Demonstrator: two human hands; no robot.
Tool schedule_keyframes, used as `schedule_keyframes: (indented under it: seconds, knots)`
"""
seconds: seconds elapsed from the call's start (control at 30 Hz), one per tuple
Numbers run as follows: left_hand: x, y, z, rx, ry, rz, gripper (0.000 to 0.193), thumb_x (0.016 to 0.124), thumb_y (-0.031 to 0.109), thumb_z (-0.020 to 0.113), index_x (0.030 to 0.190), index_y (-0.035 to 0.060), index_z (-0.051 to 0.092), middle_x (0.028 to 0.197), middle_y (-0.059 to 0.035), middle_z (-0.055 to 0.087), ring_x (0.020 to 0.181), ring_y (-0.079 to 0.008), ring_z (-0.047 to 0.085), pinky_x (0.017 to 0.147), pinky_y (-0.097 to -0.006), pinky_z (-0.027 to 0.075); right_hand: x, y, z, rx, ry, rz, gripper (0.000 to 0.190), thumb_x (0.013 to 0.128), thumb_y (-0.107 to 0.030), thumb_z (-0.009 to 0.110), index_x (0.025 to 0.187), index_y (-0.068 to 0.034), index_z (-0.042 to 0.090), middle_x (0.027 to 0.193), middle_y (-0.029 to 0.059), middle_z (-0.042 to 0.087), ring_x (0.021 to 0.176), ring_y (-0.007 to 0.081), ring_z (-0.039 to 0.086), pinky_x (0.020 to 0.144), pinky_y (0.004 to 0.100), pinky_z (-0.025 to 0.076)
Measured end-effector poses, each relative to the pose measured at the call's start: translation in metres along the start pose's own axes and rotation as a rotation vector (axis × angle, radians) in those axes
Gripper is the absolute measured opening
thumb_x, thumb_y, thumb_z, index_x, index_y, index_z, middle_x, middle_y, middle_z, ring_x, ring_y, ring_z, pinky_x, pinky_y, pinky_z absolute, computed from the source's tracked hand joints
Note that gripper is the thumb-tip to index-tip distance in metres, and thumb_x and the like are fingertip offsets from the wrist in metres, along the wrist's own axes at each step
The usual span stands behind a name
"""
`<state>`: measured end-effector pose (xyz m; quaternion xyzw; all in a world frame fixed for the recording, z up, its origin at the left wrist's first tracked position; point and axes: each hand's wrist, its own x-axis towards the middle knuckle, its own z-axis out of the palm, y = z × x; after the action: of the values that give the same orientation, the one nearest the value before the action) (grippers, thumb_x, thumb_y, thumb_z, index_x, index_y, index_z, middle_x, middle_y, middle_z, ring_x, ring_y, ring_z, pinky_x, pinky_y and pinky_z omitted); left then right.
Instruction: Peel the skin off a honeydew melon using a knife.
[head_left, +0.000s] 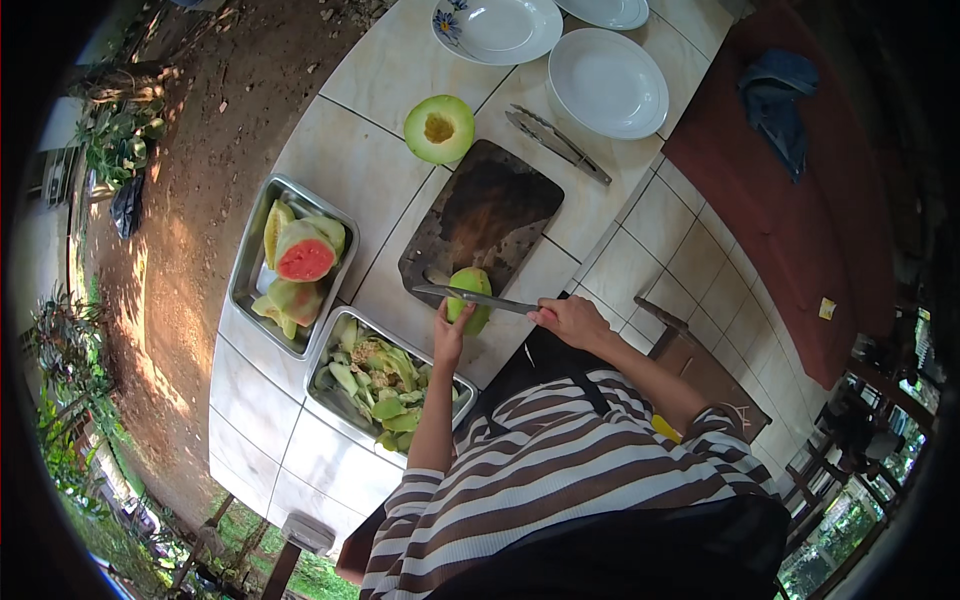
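My left hand (450, 330) holds a green melon piece (472, 280) from its left side, over the near end of a dark, worn cutting board (487, 210). In my right hand (574, 321) is the handle of a kitchen knife (495, 301), whose blade lies across the melon piece; how deep it cuts, if at all, I cannot tell. A halved green melon (454, 129) with a hollow centre sits beyond the board. Metal tongs (559, 142) lie to the right of the board.
White plates (609, 84) stand at the far right of the tiled table (360, 157). At left, one metal tray (238, 274) holds melon and red-fleshed fruit pieces; a nearer metal tray (319, 367) holds peels. A dark red padded bench (780, 225) with a blue cloth is at right.
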<state>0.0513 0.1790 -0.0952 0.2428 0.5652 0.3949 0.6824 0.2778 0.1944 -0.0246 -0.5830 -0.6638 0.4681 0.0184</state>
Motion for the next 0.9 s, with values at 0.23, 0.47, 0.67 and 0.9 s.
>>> schedule_keyframes:
  seconds: [0.23,0.47,0.67,0.9]
  knots:
    - [0.0,-0.001,0.0,-0.019,0.037,-0.022,0.033,0.078,0.019,0.061,0.102,-0.0016,0.051,0.092,-0.006,0.057,0.081,-0.0123,0.055,0.074,-0.0252,0.043,0.007,0.006,0.015,-0.135,0.119,-0.049,0.048,0.082,-0.052,0.04,0.067,-0.007,0.049,0.049,0.014,0.05,0.051,0.0354,0.053,0.049,0.0439,0.042]
    - [-0.003,0.004,0.005,-0.023,0.051,-0.039,0.034,0.078,0.021,0.06,0.103,-0.0012,0.052,0.091,-0.0063,0.058,0.079,-0.012,0.055,0.072,-0.0252,0.044,0.022,-0.007,0.014,-0.115,0.116,-0.05,0.047,0.082,-0.052,0.04,0.069,-0.008,0.049,0.05,0.014,0.05,0.052,0.0367,0.053,0.049,0.0449,0.042]
    - [-0.004,0.004,0.01,-0.059,0.062,-0.003,0.034,0.079,0.018,0.059,0.106,-0.0008,0.05,0.092,-0.0064,0.058,0.078,-0.0123,0.056,0.07,-0.0253,0.046,0.039,-0.013,0.007,-0.117,0.102,0.016,0.048,0.081,-0.052,0.041,0.069,-0.007,0.052,0.058,0.0149,0.056,0.06,0.0354,0.057,0.055,0.0443,0.045]
    - [-0.003,0.002,0.009,-0.059,0.042,0.031,0.035,0.079,0.018,0.06,0.107,-0.0007,0.05,0.092,-0.0066,0.058,0.079,-0.0125,0.056,0.069,-0.0254,0.047,0.05,-0.013,0.007,-0.065,0.085,0.057,0.05,0.083,-0.05,0.04,0.068,-0.005,0.054,0.061,0.0174,0.056,0.065,0.0386,0.055,0.06,0.0455,0.043]
